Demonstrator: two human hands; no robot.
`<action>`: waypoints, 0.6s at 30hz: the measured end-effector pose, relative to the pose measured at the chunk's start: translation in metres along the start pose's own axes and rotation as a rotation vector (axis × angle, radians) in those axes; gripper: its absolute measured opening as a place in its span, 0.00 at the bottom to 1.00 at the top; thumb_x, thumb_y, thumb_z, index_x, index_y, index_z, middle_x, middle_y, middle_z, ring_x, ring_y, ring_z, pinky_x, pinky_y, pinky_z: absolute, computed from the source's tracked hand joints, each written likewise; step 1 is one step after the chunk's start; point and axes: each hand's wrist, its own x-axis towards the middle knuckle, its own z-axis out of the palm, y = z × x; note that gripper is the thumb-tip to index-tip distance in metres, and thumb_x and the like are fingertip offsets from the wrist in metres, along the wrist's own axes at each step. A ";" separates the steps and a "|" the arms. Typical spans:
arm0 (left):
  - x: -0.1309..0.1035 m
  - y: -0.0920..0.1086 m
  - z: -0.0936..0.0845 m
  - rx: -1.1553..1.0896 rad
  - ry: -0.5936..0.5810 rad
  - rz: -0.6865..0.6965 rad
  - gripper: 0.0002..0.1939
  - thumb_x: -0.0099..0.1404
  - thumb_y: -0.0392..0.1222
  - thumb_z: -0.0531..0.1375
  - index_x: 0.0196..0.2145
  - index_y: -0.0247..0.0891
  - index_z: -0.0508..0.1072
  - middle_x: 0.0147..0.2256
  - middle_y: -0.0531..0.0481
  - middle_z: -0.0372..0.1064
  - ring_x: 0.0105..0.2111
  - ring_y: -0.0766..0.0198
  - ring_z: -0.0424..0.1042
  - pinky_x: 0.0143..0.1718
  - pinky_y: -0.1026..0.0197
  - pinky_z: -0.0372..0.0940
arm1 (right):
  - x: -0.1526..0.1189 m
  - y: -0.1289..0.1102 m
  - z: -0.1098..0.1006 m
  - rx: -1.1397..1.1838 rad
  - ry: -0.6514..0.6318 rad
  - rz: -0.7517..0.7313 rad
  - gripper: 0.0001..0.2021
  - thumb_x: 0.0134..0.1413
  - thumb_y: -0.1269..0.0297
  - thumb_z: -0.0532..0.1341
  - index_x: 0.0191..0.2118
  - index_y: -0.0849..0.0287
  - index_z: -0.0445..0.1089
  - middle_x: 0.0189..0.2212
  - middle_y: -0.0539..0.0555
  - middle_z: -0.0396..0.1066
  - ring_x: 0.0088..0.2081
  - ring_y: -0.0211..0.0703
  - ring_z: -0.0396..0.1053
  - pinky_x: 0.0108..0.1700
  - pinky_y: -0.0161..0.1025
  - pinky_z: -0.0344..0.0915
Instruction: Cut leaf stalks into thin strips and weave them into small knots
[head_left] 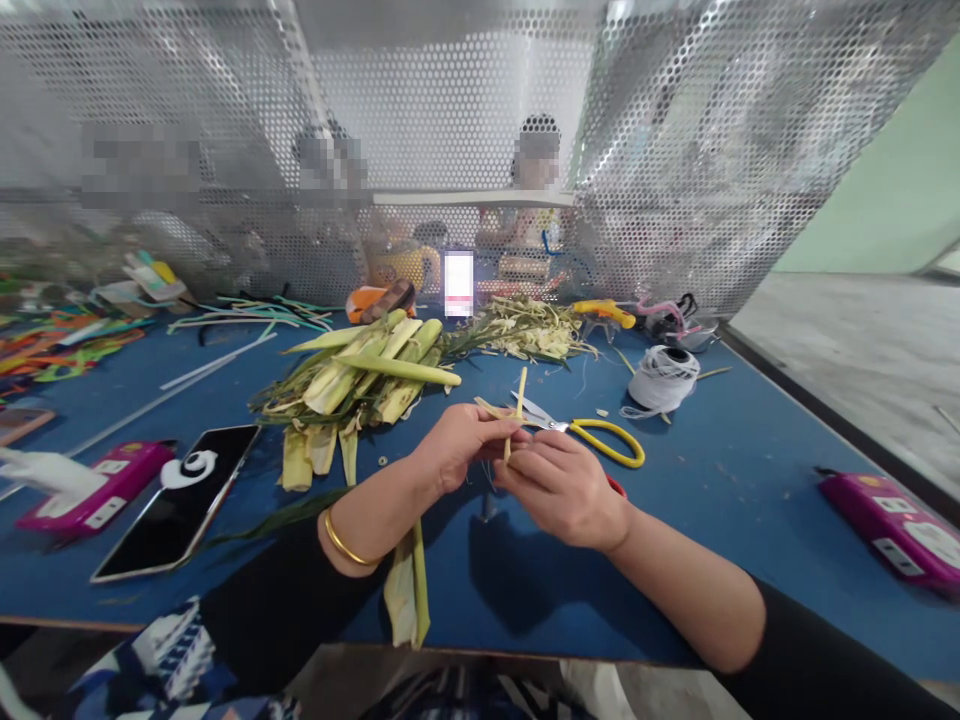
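From where I stand, both hands are working close together in front of the scissors, whose yellow handle shows beyond the right hand. The left hand has its fingers closed in a narrow pinch on the pale strips, which cross one another just beside the scissors' blades. The right hand's fingers are curled in tight, holding the strips' lower end. A gold bangle circles the left wrist. Left of the scissors, a heap of husks lies on the blue surface, and farther left are a phone and a pink pack. Right of the scissors sits a roll of white string, with another pink pack well off to the right. Shredded pieces are piled behind the scissors, near the perforated screen.
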 end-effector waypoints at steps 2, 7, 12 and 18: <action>-0.001 0.000 0.001 -0.009 0.018 0.001 0.10 0.46 0.39 0.71 0.24 0.31 0.75 0.24 0.49 0.73 0.25 0.67 0.70 0.31 0.64 0.64 | 0.001 -0.003 0.000 0.021 0.009 -0.037 0.09 0.58 0.74 0.57 0.28 0.61 0.71 0.21 0.50 0.66 0.26 0.38 0.63 0.41 0.39 0.63; -0.001 0.003 -0.001 0.031 0.051 0.038 0.08 0.48 0.38 0.69 0.24 0.32 0.75 0.23 0.50 0.71 0.23 0.68 0.68 0.31 0.64 0.64 | 0.004 0.003 -0.005 0.129 -0.005 0.074 0.07 0.61 0.68 0.56 0.35 0.60 0.71 0.26 0.52 0.71 0.29 0.39 0.66 0.38 0.39 0.64; -0.001 0.011 -0.003 0.071 0.078 0.042 0.05 0.52 0.37 0.66 0.29 0.33 0.76 0.22 0.51 0.71 0.24 0.67 0.70 0.34 0.61 0.66 | 0.004 0.022 -0.013 0.186 -0.073 0.781 0.12 0.61 0.58 0.54 0.38 0.59 0.70 0.32 0.57 0.73 0.35 0.45 0.69 0.35 0.40 0.61; -0.003 0.011 0.000 0.140 0.020 0.046 0.08 0.55 0.41 0.62 0.25 0.34 0.74 0.21 0.53 0.67 0.23 0.68 0.69 0.32 0.62 0.66 | 0.001 0.025 -0.003 0.599 -0.401 1.052 0.13 0.55 0.59 0.56 0.22 0.57 0.61 0.17 0.47 0.64 0.21 0.37 0.59 0.26 0.34 0.53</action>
